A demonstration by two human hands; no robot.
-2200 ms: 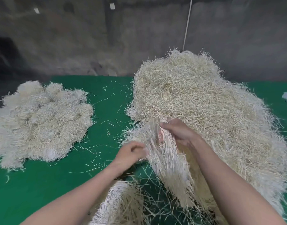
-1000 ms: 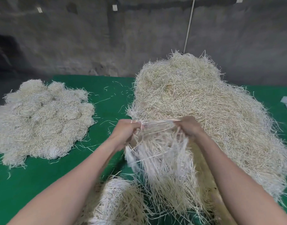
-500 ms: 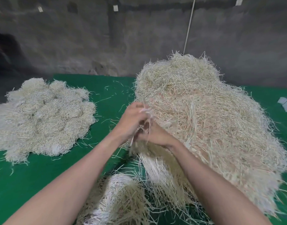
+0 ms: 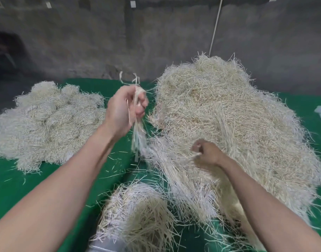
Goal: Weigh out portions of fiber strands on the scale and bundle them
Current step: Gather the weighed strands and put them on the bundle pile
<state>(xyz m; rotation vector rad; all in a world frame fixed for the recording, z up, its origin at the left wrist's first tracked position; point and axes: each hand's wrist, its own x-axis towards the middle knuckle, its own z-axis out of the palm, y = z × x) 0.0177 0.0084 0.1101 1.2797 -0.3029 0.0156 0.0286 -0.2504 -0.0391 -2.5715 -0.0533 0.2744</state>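
Gripping check: your left hand [image 4: 127,110] is closing its fingers round a thin tuft of fiber strands [image 4: 137,135]. You're holding it clear above the green table cover [image 4: 19,188], between the heap of bundles [image 4: 47,120] and the big loose pile [image 4: 238,115]. (eng1)

Agreeing. Your right hand [image 4: 208,153] is sitting low on the near edge of that loose pile, fingers curling on a few strands. Blur is hiding how many. (eng2)

Judging the handling: the strands are looking light, thin and springy, and they're probably sliding apart under a slack hold. You're better off clamping near one end, as your left is doing, so the rest is hanging straight. (eng1)

Your left forearm is reaching up and forward, with that hand sitting higher than the right. Your right forearm is lying lower, angling in across the pile's front. (eng2)

Another portion [image 4: 138,215] is resting nearest you on something grey [image 4: 105,246], possibly the scale. I'm not managing to tell. (eng1)
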